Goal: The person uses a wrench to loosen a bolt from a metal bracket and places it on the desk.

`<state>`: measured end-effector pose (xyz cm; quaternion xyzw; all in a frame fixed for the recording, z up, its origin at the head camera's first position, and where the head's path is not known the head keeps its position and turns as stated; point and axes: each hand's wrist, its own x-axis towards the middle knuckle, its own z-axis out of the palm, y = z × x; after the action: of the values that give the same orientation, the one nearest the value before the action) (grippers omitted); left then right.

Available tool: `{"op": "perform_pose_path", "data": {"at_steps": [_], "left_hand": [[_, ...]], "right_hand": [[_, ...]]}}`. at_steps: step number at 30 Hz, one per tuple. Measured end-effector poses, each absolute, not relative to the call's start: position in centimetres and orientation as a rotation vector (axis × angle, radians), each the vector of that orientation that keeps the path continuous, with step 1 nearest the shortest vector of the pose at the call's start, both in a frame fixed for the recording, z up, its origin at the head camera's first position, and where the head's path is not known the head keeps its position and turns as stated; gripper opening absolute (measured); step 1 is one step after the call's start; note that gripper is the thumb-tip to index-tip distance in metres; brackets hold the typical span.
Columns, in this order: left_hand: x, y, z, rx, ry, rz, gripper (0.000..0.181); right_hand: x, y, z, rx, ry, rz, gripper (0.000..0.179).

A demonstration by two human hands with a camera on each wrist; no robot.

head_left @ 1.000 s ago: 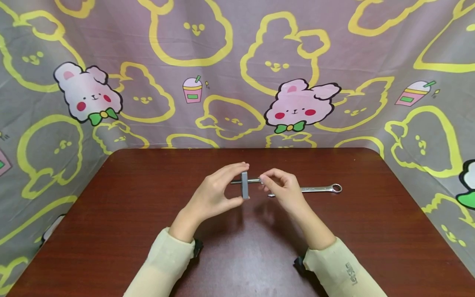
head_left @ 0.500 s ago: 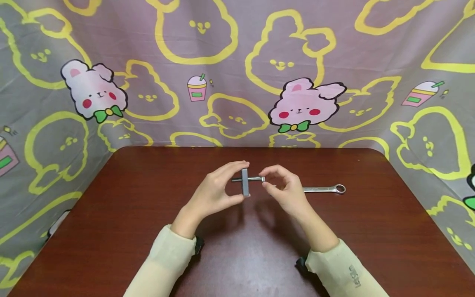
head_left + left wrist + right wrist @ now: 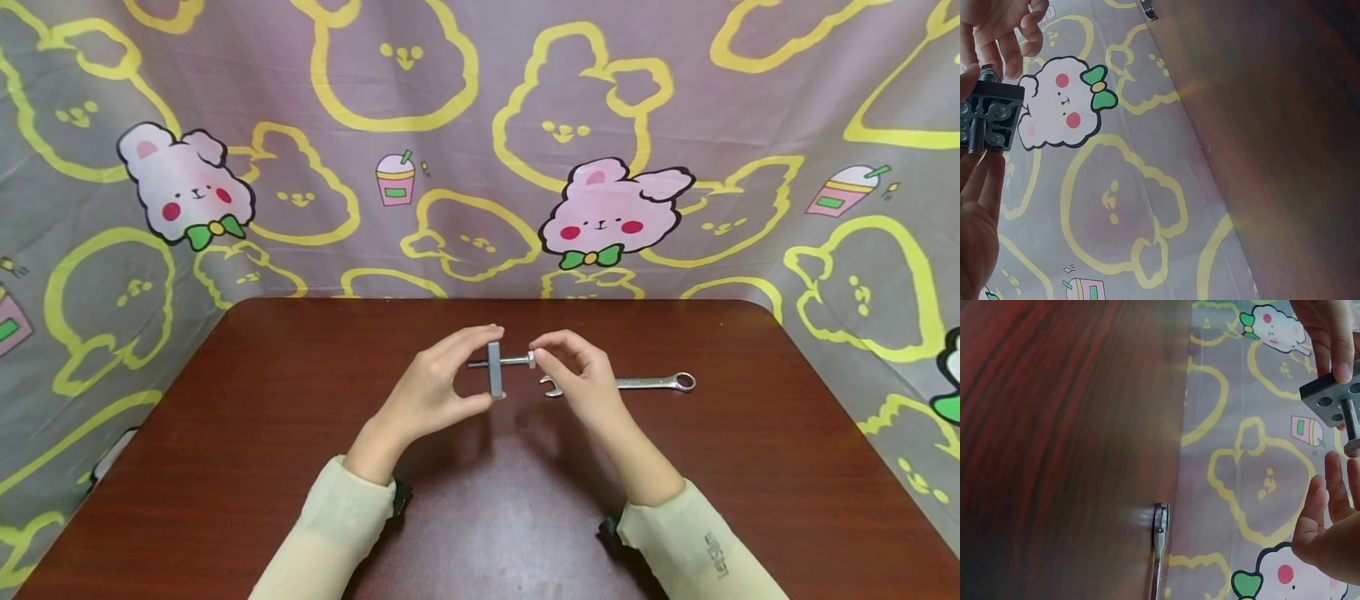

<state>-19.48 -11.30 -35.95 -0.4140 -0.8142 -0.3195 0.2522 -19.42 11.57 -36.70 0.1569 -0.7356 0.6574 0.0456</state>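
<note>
My left hand (image 3: 423, 387) grips a grey block (image 3: 495, 371) by its top and bottom edges, thumb below and fingers above. The block is held up over the table, and its face has several holes (image 3: 1324, 401). A long hex bolt (image 3: 513, 361) passes through it. The bolt's threaded end (image 3: 977, 137) sticks out on the left hand's side, and the head (image 3: 1352, 449) stands well away from the block on the other side. My right hand (image 3: 581, 375) pinches the bolt head between thumb and index finger; its other fingers are loosely curled.
A combination wrench (image 3: 652, 383) lies on the brown table (image 3: 300, 467) behind the right hand, which covers part of its shaft. A patterned cloth (image 3: 450, 167) hangs around the table's back and sides.
The right fingers spread off the bolt head half a second ago and now have come together on it again, the thumb higher. The left hand and block stay nearly in place.
</note>
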Motion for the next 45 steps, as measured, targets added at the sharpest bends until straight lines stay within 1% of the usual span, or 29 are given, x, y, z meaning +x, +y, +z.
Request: {"op": "perform_pose_path", "data": {"at_steps": [7,14,16,21,25,33,39,45], "left_hand": [[-19.4,-11.3,-36.0,-1.140,-2.207,-0.854,0.072],[-19.4,-11.3,-36.1,-1.145,-2.217,-0.843,0.072],[-19.3,-11.3,-36.1,-1.145,-2.221,-0.840,0.072],[-19.3,-11.3,-36.0,-1.144,-2.230,-0.844,0.072],[-19.4,-11.3,-36.1,-1.144,-2.233,-0.855,0.072],[-19.5,-11.4,-36.2,-1.133,-2.232,-0.903,0.073],[-19.3,-11.2,-35.9,-1.149,-2.225,-0.861,0.072],[-19.1,-11.0,-35.8,-1.171,-2.224,-0.833,0.072]], "right_hand": [[-20.2,11.3,-36.9,0.447,-2.335,1.963,0.019],[-20.4,11.1,-37.0,0.441,-2.431,1.898,0.030],[-20.4,11.1,-37.0,0.454,-2.438,1.892,0.028],[-20.0,11.5,-37.1,0.540,-2.404,1.931,0.017],[-19.6,11.8,-37.1,0.613,-2.360,1.916,0.021],[-19.0,11.8,-37.3,0.661,-2.279,1.836,0.029],[-19.3,11.8,-37.4,0.701,-2.193,1.893,0.025],[-20.0,12.2,-37.3,0.667,-2.265,1.945,0.020]]}}
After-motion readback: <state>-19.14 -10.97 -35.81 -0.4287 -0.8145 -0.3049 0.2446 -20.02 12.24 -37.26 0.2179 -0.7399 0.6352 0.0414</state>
